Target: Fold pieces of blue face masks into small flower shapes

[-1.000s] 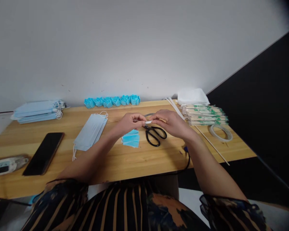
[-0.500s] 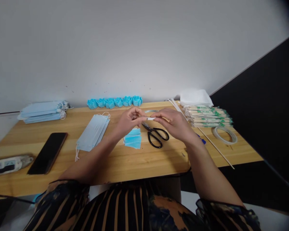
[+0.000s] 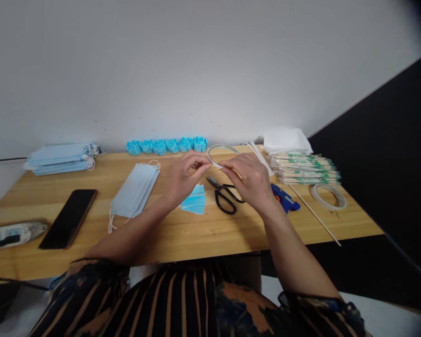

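Note:
My left hand [image 3: 187, 175] is closed in a pinch over the middle of the wooden table; what it holds, if anything, is too small to make out. Facing it, my right hand [image 3: 247, 178] pinches at the near edge of a thin tape ring [image 3: 223, 146], with a bit of white at the fingertips. Beneath and between the hands lie black-handled scissors [image 3: 225, 199], tips toward the back left. Several cut blue pieces [image 3: 193, 202] rest left of the scissors. Beside my right wrist is a blue glue gun [image 3: 285, 198], partly covered.
Blue folded flowers [image 3: 159, 147] line the wall. Masks [image 3: 135, 189], a mask stack [image 3: 61, 158], a phone [image 3: 69, 219] and a power strip [image 3: 14, 235] are left. Wrapped sticks [image 3: 303, 168], a tape roll [image 3: 329, 196], a loose stick [image 3: 314, 214] and a white packet [image 3: 286, 140] are right.
My hands have moved apart a little, and the white strip between them no longer shows stretched across. The tape ring now shows more fully behind my right fingers. More of the glue gun is visible.

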The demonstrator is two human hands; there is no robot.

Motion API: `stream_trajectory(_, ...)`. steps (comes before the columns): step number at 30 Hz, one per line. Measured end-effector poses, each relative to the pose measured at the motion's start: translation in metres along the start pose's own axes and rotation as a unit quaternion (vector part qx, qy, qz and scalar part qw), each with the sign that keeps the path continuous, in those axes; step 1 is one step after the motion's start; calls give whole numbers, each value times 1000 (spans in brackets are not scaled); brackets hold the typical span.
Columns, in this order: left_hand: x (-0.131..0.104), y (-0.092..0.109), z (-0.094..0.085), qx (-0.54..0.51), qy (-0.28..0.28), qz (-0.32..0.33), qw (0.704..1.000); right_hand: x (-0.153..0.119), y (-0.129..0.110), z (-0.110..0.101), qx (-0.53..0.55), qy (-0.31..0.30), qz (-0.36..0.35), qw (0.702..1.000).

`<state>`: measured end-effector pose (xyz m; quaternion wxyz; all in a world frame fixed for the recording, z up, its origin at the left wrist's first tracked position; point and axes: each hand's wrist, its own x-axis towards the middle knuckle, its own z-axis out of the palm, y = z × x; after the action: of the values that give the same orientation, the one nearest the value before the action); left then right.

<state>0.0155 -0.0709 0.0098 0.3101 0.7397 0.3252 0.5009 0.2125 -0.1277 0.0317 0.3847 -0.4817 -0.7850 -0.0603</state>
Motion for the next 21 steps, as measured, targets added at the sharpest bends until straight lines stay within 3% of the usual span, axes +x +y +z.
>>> stream_trajectory(5, -6, 0, 7, -11, -21, -90, 996, -10, -1, 13, -35, 0, -1, 999)
stream_trajectory(10, -9, -5, 8, -44, -25, -102, 993, -14, -3, 21, -54, 3, -6, 999)
stream_trajectory(14, -13, -3, 3, -11, -45, -108, 993, -14, -5, 23, -46, -5, -7, 999)
stream_trajectory(17, -15, 4, -6, 43, -74, -63, 994, -13, -6, 22, -27, -18, 7, 999)
stream_trajectory(21, -14, 9, -19, 85, -66, 30, 994, -10, -9, 19, 18, -32, 13, 999)
